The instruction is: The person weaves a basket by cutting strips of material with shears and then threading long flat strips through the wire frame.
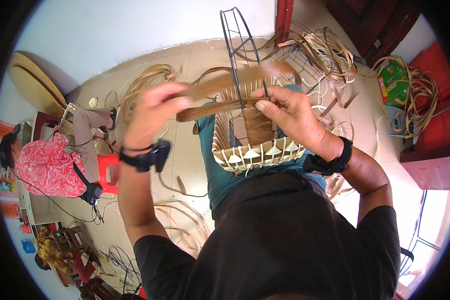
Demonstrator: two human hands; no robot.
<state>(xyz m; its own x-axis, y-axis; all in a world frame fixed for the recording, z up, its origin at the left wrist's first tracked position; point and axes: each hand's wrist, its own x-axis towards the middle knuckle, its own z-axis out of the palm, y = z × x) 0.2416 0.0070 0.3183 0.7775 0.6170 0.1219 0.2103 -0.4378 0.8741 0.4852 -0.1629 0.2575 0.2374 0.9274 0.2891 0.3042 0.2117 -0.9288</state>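
A woven basket point(261, 156) with a pale laced rim rests on my lap. Its tall black wire handle point(229, 37) rises away from me. Flat brown strip point(259, 131) is wound round the handle's lower part. My right hand point(297, 117) is closed at the top of this winding, thumb and fingers pinching the strip against the wire. Left of the basket, my left hand point(157, 110) is blurred by motion. Its thumb and finger appear closed on the strip's loose length, which smears across behind the handle. A fold of strip hangs below that hand.
Coils of strip point(147, 82) lie on the tiled floor, with more heaped on a wire frame point(315, 60). At right, strips hang over a green package point(392, 82). A person in a patterned red shirt point(45, 165) sits at left near a red stool point(107, 172); another person point(55, 252) is lower left.
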